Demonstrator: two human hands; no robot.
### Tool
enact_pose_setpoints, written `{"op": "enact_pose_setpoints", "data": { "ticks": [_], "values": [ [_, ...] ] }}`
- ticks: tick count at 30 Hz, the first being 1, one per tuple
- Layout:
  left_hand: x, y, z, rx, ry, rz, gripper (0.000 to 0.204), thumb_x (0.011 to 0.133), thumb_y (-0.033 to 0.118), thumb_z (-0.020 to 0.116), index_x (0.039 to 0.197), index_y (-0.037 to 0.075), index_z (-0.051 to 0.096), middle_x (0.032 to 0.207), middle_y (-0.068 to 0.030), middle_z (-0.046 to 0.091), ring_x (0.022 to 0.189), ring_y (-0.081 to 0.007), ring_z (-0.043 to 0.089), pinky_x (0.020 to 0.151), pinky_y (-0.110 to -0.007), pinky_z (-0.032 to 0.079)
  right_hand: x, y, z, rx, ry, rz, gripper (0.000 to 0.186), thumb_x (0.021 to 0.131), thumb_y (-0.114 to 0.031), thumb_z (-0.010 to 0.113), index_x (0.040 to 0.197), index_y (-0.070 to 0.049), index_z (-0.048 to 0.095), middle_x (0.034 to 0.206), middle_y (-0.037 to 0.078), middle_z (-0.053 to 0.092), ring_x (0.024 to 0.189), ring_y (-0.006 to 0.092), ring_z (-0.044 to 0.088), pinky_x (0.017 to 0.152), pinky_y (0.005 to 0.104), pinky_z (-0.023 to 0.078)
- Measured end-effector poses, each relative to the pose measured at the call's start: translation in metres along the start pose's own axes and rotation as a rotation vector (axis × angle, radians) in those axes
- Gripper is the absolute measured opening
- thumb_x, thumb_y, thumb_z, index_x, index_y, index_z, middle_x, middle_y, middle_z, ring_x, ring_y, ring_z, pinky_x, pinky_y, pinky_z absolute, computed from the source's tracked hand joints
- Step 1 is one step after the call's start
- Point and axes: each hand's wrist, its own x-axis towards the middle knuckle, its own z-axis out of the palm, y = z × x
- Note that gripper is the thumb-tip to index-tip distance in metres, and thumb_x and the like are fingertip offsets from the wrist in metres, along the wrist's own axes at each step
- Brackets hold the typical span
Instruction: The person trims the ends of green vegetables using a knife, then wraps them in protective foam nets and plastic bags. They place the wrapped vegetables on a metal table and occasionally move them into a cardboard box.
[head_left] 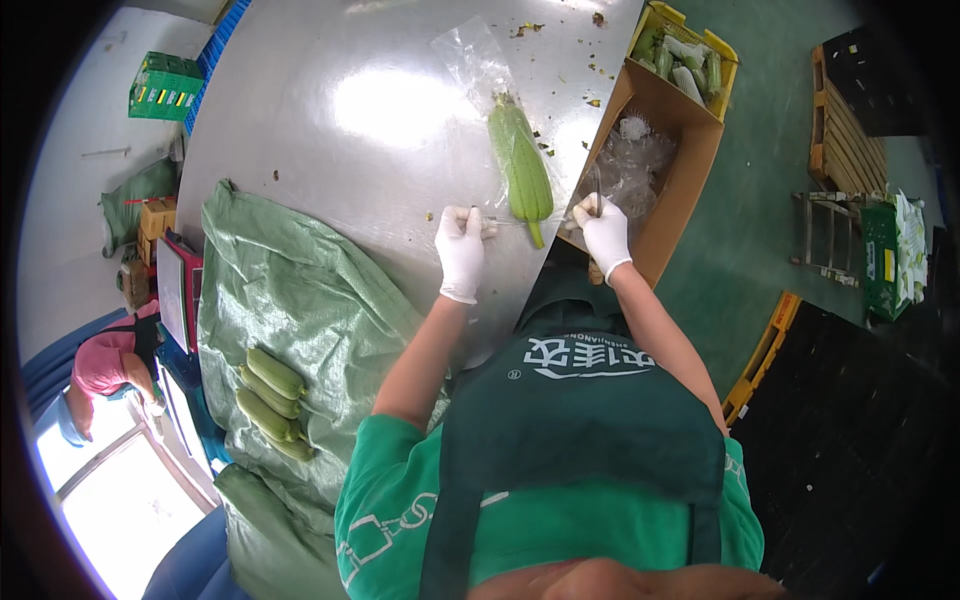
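A green ridged luffa gourd (522, 170) lies on the metal table inside a clear plastic bag (470, 62), its stem end pointing toward me. Near that end, my left hand (462, 252), in a white glove, has its fingers closed on what looks like the edge of the bag. On the gourd's other side my right hand (605, 235), also gloved, is pinched, apparently on the bag's opposite edge; the thin film is hard to make out there. Beyond the gourd, the bag's far end lies loose and crumpled.
A cardboard box (690, 165) of clear plastic bags stands at the table's right edge, beside a yellow crate (733, 60) of gourds. Several luffa gourds (270, 395) lie on a green woven sheet (270, 260) at left. Another person (105, 362) stands at far left.
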Motion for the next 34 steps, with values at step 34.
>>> {"op": "enact_pose_setpoints", "data": {
  "ticks": [34],
  "values": [
    [0.051, 0.014, 0.025, 0.851, 0.287, 0.579, 0.011, 0.083, 0.011, 0.06, 0.087, 0.008, 0.051, 0.083, -0.0125, 0.058, 0.082, -0.0253, 0.054, 0.073, -0.039, 0.043, 0.042, -0.066, 0.025, -0.505, -0.053, 0.049, 0.042, 0.079, -0.041, 0.063, 0.107, -0.011, 0.06, 0.09, 0.016, 0.065, 0.089, 0.0277, 0.063, 0.08, 0.038, 0.046]
  ]
}}
